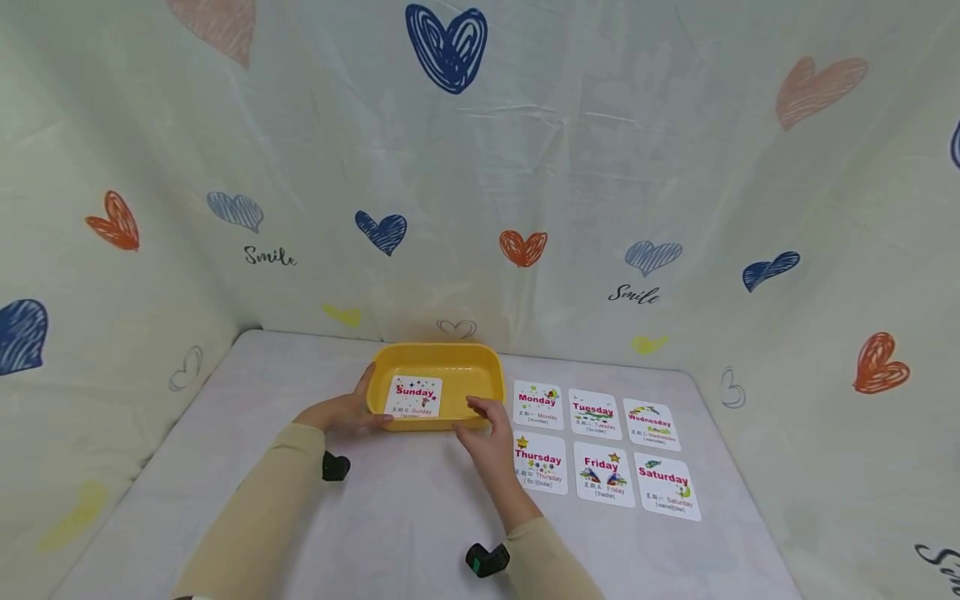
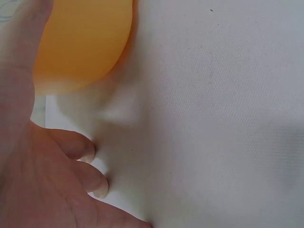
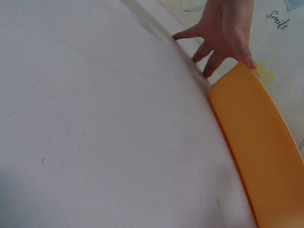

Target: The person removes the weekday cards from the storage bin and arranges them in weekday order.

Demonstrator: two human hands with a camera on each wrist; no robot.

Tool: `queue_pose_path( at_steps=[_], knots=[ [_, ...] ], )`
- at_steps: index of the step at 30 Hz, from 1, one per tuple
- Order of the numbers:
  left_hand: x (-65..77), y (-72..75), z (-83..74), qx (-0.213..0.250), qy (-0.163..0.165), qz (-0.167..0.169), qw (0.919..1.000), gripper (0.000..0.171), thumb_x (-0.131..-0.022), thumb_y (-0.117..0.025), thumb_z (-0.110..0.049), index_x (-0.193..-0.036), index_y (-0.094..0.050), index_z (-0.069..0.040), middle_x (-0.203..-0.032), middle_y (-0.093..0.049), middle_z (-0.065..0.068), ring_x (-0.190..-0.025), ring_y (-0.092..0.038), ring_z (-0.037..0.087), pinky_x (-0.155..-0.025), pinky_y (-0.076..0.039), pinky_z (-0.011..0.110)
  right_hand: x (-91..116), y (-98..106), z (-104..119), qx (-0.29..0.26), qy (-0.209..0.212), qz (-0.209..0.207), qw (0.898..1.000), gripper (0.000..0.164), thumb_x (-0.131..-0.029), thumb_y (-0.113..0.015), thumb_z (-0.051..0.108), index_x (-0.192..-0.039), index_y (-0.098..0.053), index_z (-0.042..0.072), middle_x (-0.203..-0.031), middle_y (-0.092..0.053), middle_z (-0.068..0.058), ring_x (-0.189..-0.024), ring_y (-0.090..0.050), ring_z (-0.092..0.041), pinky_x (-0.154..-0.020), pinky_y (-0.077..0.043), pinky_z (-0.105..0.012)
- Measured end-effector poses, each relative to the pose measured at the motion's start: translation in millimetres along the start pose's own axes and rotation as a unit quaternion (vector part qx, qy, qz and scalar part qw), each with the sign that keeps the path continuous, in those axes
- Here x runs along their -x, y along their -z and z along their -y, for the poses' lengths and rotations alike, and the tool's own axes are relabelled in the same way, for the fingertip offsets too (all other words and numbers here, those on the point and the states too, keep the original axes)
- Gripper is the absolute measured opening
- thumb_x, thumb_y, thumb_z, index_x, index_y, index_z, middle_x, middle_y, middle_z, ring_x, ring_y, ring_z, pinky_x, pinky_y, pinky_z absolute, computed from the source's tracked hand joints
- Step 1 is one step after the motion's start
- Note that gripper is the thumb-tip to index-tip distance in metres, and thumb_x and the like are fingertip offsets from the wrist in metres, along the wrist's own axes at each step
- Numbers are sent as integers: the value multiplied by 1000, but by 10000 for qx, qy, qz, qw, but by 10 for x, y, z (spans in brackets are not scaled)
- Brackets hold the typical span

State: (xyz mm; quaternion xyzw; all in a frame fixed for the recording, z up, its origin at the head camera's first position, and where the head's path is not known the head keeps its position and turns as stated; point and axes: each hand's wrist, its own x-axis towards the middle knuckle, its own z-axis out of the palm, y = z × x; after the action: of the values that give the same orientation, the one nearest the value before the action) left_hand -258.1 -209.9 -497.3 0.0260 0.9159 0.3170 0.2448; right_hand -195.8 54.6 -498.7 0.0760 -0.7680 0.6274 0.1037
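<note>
A yellow plastic tray (image 1: pixel 480 358) sits at the back of the table, with a white Sunday card (image 1: pixel 415 395) lying in its left half. My left hand (image 1: pixel 349 410) is at the tray's left end. Its thumb touches the rim; in the right wrist view, the other fingers of this left hand (image 3: pixel 225 28) are spread beside the tray, low over the table. My right hand (image 1: pixel 491 446) hovers at the tray's front right corner, its fingers loosely bent and apart, with nothing visible between them. The left wrist view shows the left palm (image 2: pixel 42 190) and part of the tray (image 2: pixel 85 42).
Right of the tray, cards lie in two rows: Monday (image 1: pixel 537 405), Tuesday (image 1: pixel 595 414) and Wednesday (image 1: pixel 651 424) behind, Thursday (image 1: pixel 540 462), Friday (image 1: pixel 603 474) and Saturday (image 1: pixel 667 486) in front. The right hand partly covers Thursday's left edge. A heart-printed curtain (image 1: pixel 570 167) hangs behind the table.
</note>
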Motion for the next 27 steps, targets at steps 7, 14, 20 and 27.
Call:
queue_pose_path(
  at_steps=[7, 14, 20, 27],
  knots=[
    [-31, -22, 22, -20, 102, -67, 9999, 125, -81, -69, -60, -151, 19, -6, -151, -21, 36, -130, -33, 55, -106, -24, 67, -182, -187, -378, -57, 308, 143, 9994, 39, -84, -76, 3, -120, -64, 10, -120, -58, -12, -116, -52, -34, -103, -38, -53],
    [-40, -23, 26, -43, 48, -51, 10000, 124, -82, -69, -59, -151, 19, -6, -150, -23, 36, -130, -34, 55, -107, -25, 66, -328, -287, -346, 205, 262, 377, 9987, 40, -84, -77, 14, -121, -64, 17, -120, -57, -6, -116, -49, -35, -103, -39, -50],
    [-36, -19, 32, -171, 22, -62, 9998, 124, -82, -69, -60, -151, 18, -4, -147, -28, 37, -128, -37, 55, -105, -27, 66, -445, -341, -279, 766, -98, 751, 9942, 51, -82, -79, 21, -129, -60, 15, -126, -54, -1, -118, -47, -29, -103, -39, -52],
    [-28, -16, 17, -293, 93, -126, 9994, 123, -83, -69, -58, -152, 16, -4, -145, -33, 36, -126, -41, 54, -105, -29, 65, -588, -372, -266, 1371, -370, 1382, 9802, 60, -83, -79, 24, -137, -54, 16, -136, -49, -2, -126, -46, -29, -105, -40, -45]
  ],
)
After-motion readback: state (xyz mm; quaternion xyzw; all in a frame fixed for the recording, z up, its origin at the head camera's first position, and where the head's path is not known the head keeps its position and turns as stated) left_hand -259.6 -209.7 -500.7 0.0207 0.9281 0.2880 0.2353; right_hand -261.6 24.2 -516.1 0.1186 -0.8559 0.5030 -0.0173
